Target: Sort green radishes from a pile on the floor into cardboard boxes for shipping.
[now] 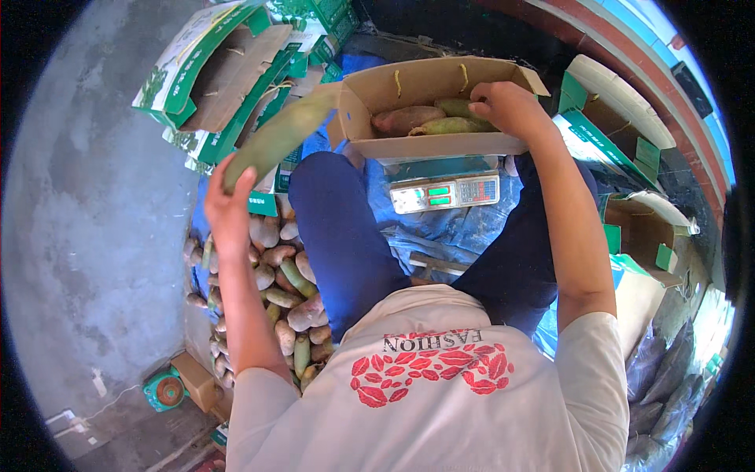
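Observation:
My left hand (228,193) is closed around the lower end of a long green radish (283,138), raised and tilted left of an open cardboard box (440,145). The radish's far end is blurred and reaches toward the box's left flap. In the box lie a reddish radish (405,120) and a long green radish (448,126), with another green radish (453,106) behind them. My right hand (503,106) is inside the box's right end, fingers curled beside the rear green radish. Whatever those fingers grip is hidden. Under the box stands a digital scale (444,194) with lit green displays.
A heap of reddish and green radishes (287,287) lies beside my left leg. Green-and-white cartons (200,75) are stacked at the far left. More open cartons (605,145) stand at the right, near clear plastic bags (664,385). A blue sheet (377,216) covers the floor.

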A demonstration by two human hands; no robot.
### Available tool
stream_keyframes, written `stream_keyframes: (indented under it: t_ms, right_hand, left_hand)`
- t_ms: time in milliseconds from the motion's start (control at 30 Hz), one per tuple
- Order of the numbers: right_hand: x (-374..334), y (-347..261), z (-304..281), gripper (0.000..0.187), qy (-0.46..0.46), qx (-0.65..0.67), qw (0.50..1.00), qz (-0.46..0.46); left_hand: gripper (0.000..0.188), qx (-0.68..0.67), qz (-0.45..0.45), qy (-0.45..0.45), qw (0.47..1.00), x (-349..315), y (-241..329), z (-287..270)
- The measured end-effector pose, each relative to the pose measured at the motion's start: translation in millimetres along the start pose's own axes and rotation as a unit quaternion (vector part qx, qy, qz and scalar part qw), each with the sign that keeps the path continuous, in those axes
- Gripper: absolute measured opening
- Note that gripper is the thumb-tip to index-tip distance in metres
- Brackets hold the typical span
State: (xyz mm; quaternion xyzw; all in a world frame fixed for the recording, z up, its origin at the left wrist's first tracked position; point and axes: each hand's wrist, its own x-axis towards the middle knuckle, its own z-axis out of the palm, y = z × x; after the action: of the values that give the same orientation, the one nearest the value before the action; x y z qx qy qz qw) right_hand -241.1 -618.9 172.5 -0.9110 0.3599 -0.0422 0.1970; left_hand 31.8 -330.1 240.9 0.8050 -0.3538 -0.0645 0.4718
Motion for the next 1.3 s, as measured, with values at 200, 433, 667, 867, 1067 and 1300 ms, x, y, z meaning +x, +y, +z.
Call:
stream_keyframes:
  t_ms: [200, 433, 667, 867, 1067, 1300]
  right_hand:
    - [-2, 17, 4, 0.025, 0.009, -0.012, 1.000, 0.005]
    - [-7, 18, -2, 0.024, -0.004, -0.012, 1.000, 0.021]
    - [-7, 18, 2, 0.025, -0.009, -0.047, 0.999, 0.025]
    - [-4, 17, 10, 0.027, 0.023, -0.036, 0.999, 0.015]
    - [-12, 29, 22, 0.026, 0.114, 0.036, 0.993, 0.014]
    - [-9, 11, -33, 0.025, 0.125, 0.013, 0.992, -0.007]
  left_hand:
    - [0.035, 0.035, 0.027, -0.181, 0.982, 29, 44, 102]
    - [0.037, -0.065, 0.000, -0.266, 0.962, 60, 4, 192]
    - [0.032, 0.065, 0.165, -0.194, 0.965, 62, -1, 152]
    - [0.022, 0.129, 0.239, -0.063, 0.960, 48, -6, 95]
    - [0.015, -0.073, 0.136, 0.008, 0.988, 59, -41, 90]
    - [0.020, -0.072, 0.117, 0.045, 0.989, 54, -36, 83]
